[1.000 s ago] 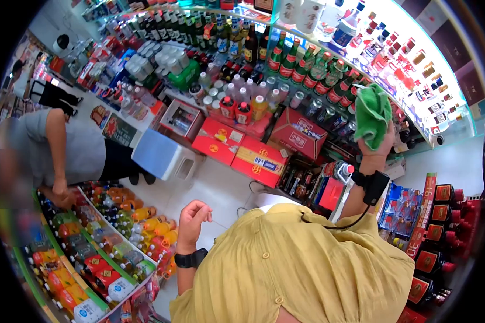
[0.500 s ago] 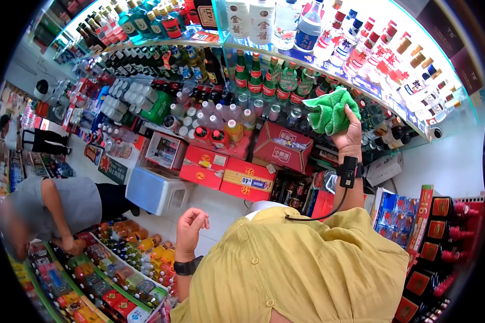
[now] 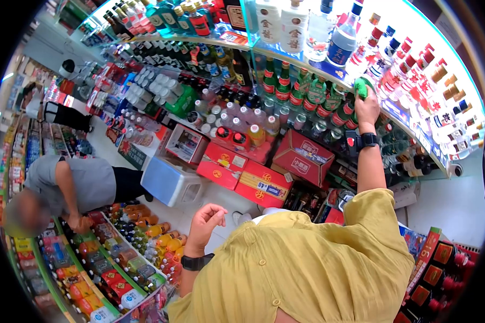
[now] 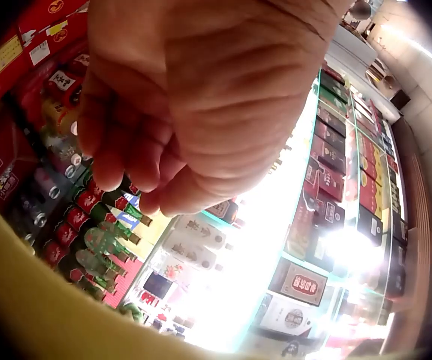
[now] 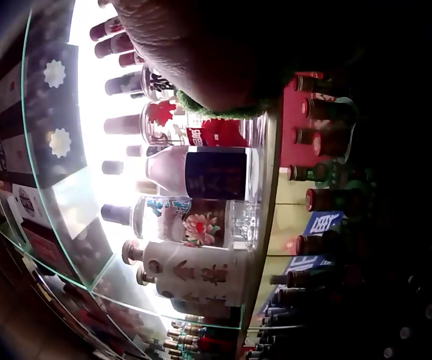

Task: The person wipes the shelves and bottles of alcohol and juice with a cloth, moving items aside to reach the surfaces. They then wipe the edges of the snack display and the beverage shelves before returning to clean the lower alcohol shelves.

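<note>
My right hand reaches out to the lit glass shelf and grips a green cloth at its front edge. In the right wrist view the cloth shows as a fuzzy strip under the hand, in front of liquor bottles with red labels. A clear bottle with a dark blue label and white bottles stand close by on that shelf. My left hand hangs before my body, fingers loosely curled and holding nothing; the left wrist view shows its palm side.
Green bottles with red labels stand below the shelf. Red cartons and a blue-lidded white box sit on the floor side. A person in grey bends over drink racks at left.
My right hand has carried the cloth forward to the shelf edge, where much less of it shows. The left hand stays before my body. The head view has shifted.
</note>
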Available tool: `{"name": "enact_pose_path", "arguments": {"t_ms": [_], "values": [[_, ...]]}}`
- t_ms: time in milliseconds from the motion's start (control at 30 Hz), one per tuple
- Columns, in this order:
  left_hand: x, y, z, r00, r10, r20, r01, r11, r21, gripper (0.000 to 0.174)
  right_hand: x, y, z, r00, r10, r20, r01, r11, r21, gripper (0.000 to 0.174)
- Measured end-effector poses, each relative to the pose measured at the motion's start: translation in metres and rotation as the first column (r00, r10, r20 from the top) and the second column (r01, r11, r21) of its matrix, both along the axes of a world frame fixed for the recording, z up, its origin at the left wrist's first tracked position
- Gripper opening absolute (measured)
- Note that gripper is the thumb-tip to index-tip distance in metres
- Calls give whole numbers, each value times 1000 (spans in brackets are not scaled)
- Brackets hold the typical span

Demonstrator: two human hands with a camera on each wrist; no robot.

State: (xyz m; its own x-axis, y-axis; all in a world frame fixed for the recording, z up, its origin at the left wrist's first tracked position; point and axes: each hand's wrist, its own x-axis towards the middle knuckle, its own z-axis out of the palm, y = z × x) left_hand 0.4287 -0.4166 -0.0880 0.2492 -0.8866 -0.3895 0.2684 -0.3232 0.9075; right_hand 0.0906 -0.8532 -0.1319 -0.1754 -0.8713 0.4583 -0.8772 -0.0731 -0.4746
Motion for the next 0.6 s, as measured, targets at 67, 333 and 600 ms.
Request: {"name": "enact_pose_path", "arguments": {"t_ms": [67, 333, 600], "values": [[0, 5, 1, 999, 36, 13, -36, 999, 2, 9, 17, -6, -14, 997, -34, -68, 28, 996, -83, 41], [-12, 22, -13, 994, 108, -14, -108, 994, 10, 10, 87, -10, -23, 995, 94, 38, -87, 982, -166, 43], [-17, 9, -9, 998, 63, 8, -63, 998, 9, 11, 124, -20, -26, 931, 328, 162, -300, 938, -174, 45]]}}
